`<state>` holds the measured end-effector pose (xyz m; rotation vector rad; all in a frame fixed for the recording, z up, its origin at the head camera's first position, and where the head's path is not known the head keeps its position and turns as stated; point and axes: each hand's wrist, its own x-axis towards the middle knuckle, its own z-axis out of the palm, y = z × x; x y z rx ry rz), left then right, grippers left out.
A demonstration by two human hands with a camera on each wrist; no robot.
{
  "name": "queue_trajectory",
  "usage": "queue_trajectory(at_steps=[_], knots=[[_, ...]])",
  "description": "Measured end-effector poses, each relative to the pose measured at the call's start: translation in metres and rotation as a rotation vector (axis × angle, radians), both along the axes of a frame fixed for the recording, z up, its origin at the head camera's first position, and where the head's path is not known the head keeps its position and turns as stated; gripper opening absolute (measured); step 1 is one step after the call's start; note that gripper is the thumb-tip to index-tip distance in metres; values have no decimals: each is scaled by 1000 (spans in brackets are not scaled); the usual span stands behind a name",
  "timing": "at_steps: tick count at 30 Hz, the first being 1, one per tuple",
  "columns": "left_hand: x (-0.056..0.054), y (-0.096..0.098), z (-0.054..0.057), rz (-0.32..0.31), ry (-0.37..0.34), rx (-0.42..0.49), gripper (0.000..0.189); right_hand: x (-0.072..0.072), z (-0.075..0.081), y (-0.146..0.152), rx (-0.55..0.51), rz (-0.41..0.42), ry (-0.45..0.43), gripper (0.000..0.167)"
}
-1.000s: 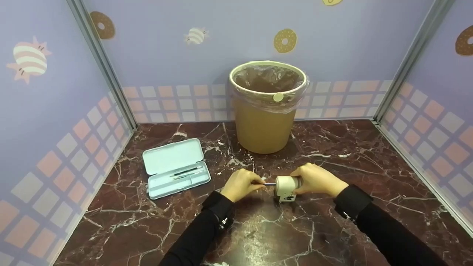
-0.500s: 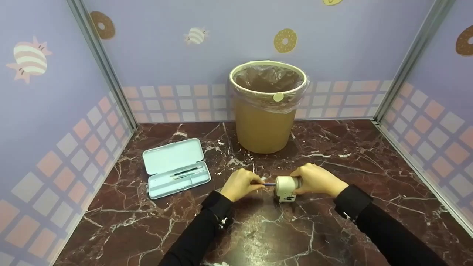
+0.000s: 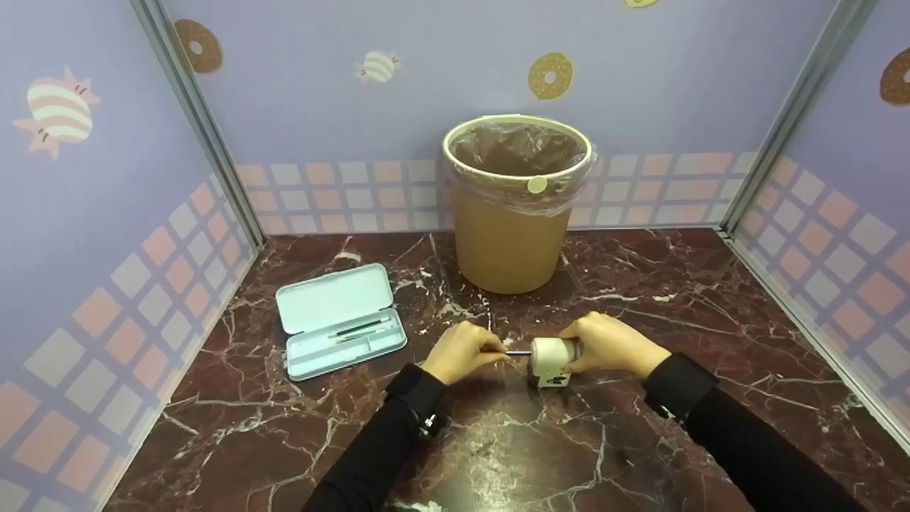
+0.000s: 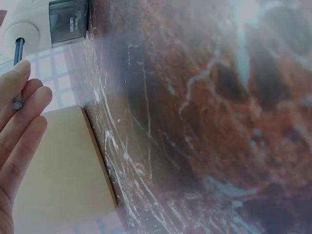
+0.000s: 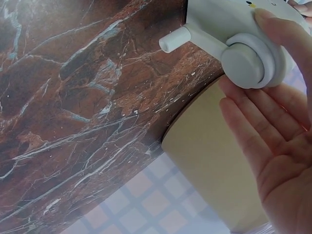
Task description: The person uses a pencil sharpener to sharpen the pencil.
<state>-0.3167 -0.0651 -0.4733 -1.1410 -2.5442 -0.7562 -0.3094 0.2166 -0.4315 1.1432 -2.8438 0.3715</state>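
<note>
A white crank pencil sharpener [image 3: 552,361] stands on the marble table, with a dark clear shavings drawer [image 4: 68,22] in the left wrist view. One end of a dark pencil [image 3: 519,353] sits in the sharpener's front hole. My left hand [image 3: 463,353] pinches this pencil between thumb and fingers, and its blunt end pokes out past them in the left wrist view. From the other side my right hand [image 3: 615,346] grips the sharpener's body, thumb on top and fingers beneath. Its crank handle [image 5: 175,39] sticks out untouched in the right wrist view.
Left of my hands lies an open light-blue pencil case [image 3: 345,323] with a few pencils [image 3: 359,330] inside. A tan bin [image 3: 508,245] with a clear plastic liner stands behind the sharpener. Patterned panels [image 3: 320,107] enclose the table at the back and both sides.
</note>
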Motion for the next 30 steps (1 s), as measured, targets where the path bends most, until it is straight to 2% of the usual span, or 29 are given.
queue_trajectory(at_steps=[12, 19, 30], knots=[[1, -4, -2, 23, -58, 4, 11, 0, -1, -1, 4, 7, -3, 27], [1, -5, 1, 22, -31, 4, 9, 1, 2, -2, 5, 6, 7, 29], [1, -8, 0, 24, -51, 15, 10, 1, 1, -2, 5, -2, 9, 28]])
